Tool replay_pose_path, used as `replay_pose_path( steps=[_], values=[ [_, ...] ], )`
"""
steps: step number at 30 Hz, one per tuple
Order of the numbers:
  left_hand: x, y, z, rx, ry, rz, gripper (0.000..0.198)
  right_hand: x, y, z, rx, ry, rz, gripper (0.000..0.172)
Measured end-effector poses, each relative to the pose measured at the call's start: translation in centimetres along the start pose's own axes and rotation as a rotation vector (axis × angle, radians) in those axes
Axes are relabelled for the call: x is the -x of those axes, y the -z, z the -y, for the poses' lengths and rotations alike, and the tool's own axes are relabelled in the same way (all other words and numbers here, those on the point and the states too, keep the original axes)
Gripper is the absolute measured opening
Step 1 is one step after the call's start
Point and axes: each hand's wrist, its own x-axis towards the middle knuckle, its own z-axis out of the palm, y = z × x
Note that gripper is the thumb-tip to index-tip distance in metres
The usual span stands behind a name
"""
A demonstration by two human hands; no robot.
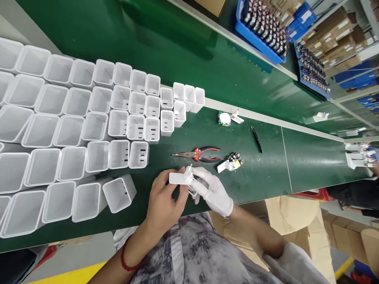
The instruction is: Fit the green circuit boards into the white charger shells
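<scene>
My left hand point(166, 197), bare with a red cord at the wrist, is closed round a white plastic part point(179, 178) with a flat tab and a small upright peg. My right hand point(213, 193), in a white glove, grips the same part from the other side. Its lower portion is partly hidden between my fingers. Just beyond my hands lie red-and-black long-nose pliers point(197, 154), tips pointing left. A circuit assembly with a white tab point(231, 162) rests to the right of the pliers.
Rows of white open-topped plastic housings point(97, 122) fill the left of the green bench point(266, 173). Another circuit assembly point(225, 118) and a black pen point(256, 139) lie farther back. Blue trays point(259, 33) of wired parts stand on a ledge. At far right, more white parts point(359, 156).
</scene>
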Motion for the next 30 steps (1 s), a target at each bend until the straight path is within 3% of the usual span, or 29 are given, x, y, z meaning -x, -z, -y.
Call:
replay_pose_path(
  steps=[4, 7, 9, 12, 15, 19, 25, 30],
  values=[
    [0.0, 0.2, 0.0, 0.005, 0.015, 0.046, 0.028, -0.1, 0.5, 0.5, 0.518, 0.325, 0.062, 0.074],
    [0.1, 1.0, -0.5, 0.001, 0.036, 0.119, 0.031, -0.6, 0.2, 1.0, 0.773, 0.349, 0.042, 0.070],
    [0.1, 1.7, -1.2, 0.038, 0.043, 0.150, 0.035, -0.7, 0.4, 1.5, 0.638, 0.297, 0.006, 0.060],
    [-0.1, 2.6, -2.4, 0.137, 0.037, 0.085, 0.039, -0.7, 1.8, 2.5, 0.041, 0.176, -0.075, 0.052],
    [-0.4, 2.6, -2.7, 0.162, 0.016, 0.038, 0.032, -0.8, 3.9, 3.7, -0.522, 0.073, -0.184, 0.052],
    [-0.7, 1.1, -2.1, 0.121, -0.014, 0.075, 0.023, -1.3, 5.9, 4.4, -0.897, -0.056, -0.115, 0.053],
    [-1.1, -0.2, -1.5, 0.045, -0.035, 0.064, 0.022, -1.6, 6.5, 3.6, -1.047, -0.109, -0.057, 0.053],
    [-1.4, -1.2, -0.4, -0.053, -0.140, 0.034, 0.017, -2.1, 8.7, 4.5, -0.648, 0.035, -0.141, 0.051]
  ],
)
